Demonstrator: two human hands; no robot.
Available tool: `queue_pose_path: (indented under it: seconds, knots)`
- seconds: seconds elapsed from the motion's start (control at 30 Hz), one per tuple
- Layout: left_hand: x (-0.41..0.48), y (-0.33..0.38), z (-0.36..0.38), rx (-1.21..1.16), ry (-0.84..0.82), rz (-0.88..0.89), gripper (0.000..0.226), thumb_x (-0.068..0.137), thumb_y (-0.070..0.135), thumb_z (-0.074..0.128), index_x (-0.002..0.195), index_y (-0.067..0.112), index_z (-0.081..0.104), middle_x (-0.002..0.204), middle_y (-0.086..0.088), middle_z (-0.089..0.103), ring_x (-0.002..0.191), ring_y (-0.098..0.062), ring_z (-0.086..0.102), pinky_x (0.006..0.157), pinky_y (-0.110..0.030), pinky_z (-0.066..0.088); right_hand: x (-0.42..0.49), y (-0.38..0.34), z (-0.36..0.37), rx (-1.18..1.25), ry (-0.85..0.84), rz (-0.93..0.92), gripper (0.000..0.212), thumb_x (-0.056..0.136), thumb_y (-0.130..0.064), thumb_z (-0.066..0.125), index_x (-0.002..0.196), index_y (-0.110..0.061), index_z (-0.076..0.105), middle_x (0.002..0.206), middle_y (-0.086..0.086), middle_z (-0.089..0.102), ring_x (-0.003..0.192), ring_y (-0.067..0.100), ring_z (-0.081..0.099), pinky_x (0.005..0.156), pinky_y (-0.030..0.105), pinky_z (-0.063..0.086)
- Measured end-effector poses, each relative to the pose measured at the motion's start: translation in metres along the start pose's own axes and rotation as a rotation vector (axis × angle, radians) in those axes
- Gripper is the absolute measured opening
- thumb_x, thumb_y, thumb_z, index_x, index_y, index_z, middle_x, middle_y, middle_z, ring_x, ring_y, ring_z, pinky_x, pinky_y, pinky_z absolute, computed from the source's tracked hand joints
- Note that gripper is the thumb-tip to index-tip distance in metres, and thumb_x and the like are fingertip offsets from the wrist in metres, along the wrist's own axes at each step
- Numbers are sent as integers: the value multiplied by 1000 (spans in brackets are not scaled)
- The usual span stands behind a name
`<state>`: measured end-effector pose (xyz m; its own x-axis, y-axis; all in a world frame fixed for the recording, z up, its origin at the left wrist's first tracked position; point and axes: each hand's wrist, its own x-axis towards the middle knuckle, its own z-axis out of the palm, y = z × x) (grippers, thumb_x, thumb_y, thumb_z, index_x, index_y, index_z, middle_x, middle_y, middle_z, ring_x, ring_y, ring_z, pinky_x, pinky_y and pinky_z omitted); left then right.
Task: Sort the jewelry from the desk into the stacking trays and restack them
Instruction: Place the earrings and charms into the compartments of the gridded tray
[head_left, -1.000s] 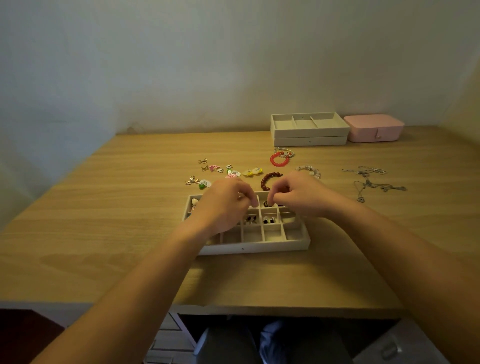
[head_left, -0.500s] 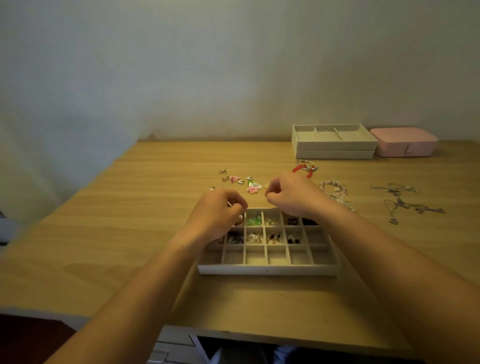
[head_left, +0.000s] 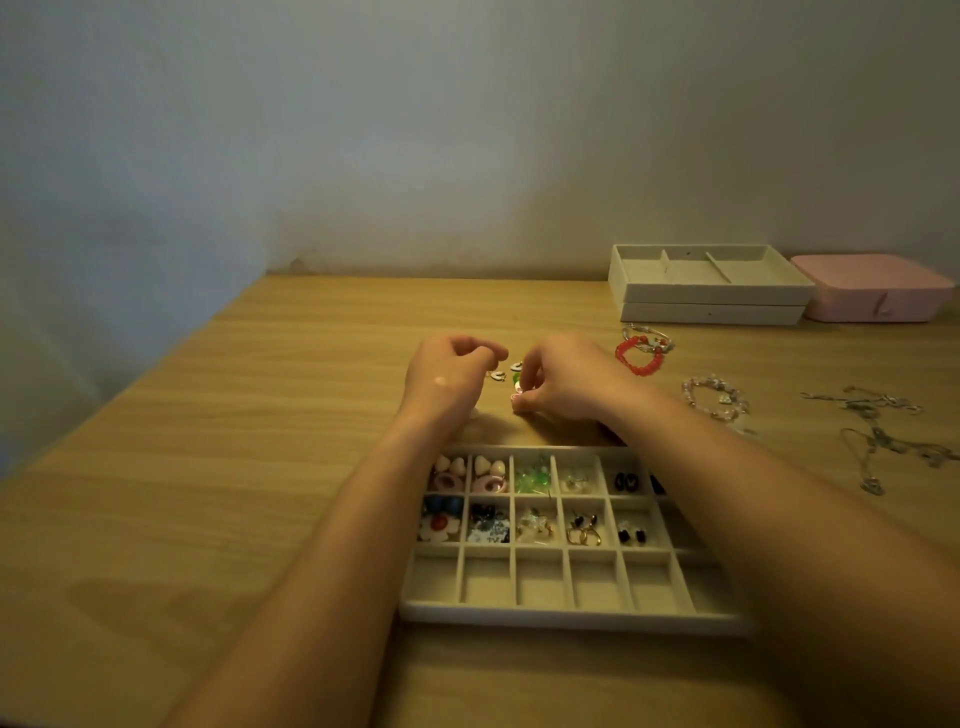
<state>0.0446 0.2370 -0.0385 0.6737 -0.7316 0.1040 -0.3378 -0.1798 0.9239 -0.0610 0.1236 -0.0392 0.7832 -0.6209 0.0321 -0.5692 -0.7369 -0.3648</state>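
Surrounding things, head view: a stack of two cream trays (head_left: 711, 312) sits at the far edge of the counter (head_left: 208, 467) against the wall (head_left: 363, 130), with a pink box (head_left: 878, 296) just beside it on the right. A red bracelet (head_left: 639, 356), a clear bead bracelet (head_left: 717, 397) and a tangle of silver chains (head_left: 878, 431) lie loose to the right of the hands.
Sorting spot: a cream compartment tray (head_left: 545, 616) lies towards the counter's near edge. Its two far rows hold sorted earrings (head_left: 535, 478): pink and cream hearts, green pieces, black studs, gold hoops, a red-centred flower.
In the way: the right forearm crosses the tray's right-hand columns and hides them; the left forearm covers its left edge.
Left side: the left hand (head_left: 447, 379) is beyond the tray, fingers (head_left: 483, 349) curled in and thumb against forefinger. Whether they pinch anything I cannot tell.
Right side: the right hand (head_left: 566, 384) is just beside it, its fingers pinching a small pink-and-white piece (head_left: 516, 399) low at the counter.
Between the hands: a few loose earrings (head_left: 497, 375), one green.
Markings: the pink box's front clasp is too small to read.
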Motion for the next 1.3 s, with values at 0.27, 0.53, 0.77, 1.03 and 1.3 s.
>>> queue_pose_path:
  seconds: [0.27, 0.53, 0.77, 1.03, 1.3]
  knots:
    - [-7, -4, 1, 12, 12, 50, 26, 95, 11, 55, 89, 27, 74, 94, 6, 73, 83, -6, 62, 69, -27, 52, -4, -5, -2, -196, 44, -111, 18, 95, -30, 67, 108, -19, 72, 97, -3, 68, 87, 14, 63, 78, 29, 57]
    - [-12, -7, -3, 210, -47, 232, 19, 96, 19, 62, 109, 26, 74, 99, 13, 71, 92, 0, 64, 82, -27, 54, -31, 10, -18, 549, 26, 20, 7, 96, -22, 69, 96, -20, 76, 86, -3, 75, 80, 11, 69, 66, 23, 54]
    - [-38, 8, 4, -40, -197, 346, 22, 87, 22, 77, 108, 16, 74, 91, 4, 76, 85, -8, 72, 76, -24, 59, -75, 18, -29, 941, -5, -2, 14, 95, -18, 69, 104, -8, 74, 87, 6, 77, 77, 15, 72, 69, 25, 59]
    - [-47, 13, 4, -218, -286, 264, 22, 83, 15, 79, 104, 15, 74, 93, -2, 76, 88, -18, 73, 76, -30, 60, -95, 18, -21, 1146, 88, -10, 12, 96, -11, 67, 105, -6, 74, 90, 14, 78, 80, 23, 74, 71, 28, 61]
    - [-48, 12, 4, -256, -252, 294, 26, 88, 18, 73, 113, 12, 69, 95, -7, 76, 88, -22, 74, 75, -32, 61, -97, 17, -20, 1135, 151, -64, 14, 94, -9, 68, 105, -6, 75, 89, 12, 78, 79, 21, 74, 70, 28, 62]
